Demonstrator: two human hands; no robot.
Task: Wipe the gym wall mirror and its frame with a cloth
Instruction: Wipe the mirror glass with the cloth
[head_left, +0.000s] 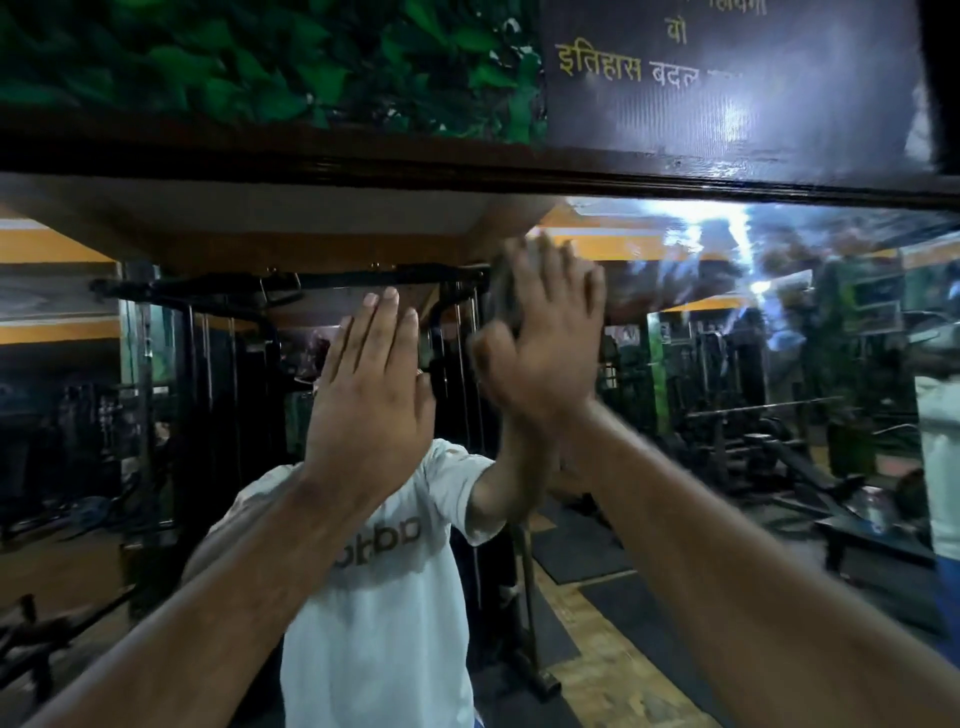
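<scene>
head view | right hand flat, fingers straight, pressing cloth to mirror just under frame | left hand open, flat beside it, likely bracing for steadiness

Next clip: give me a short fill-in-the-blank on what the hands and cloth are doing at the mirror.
The cloth is pressed to the mirror by the ____ hand.
The left hand lies flat with ____ fingers.
The dark wooden frame runs ____ both hands.
The reflected shirt is ____.

Missing: right; straight; above; white
</scene>
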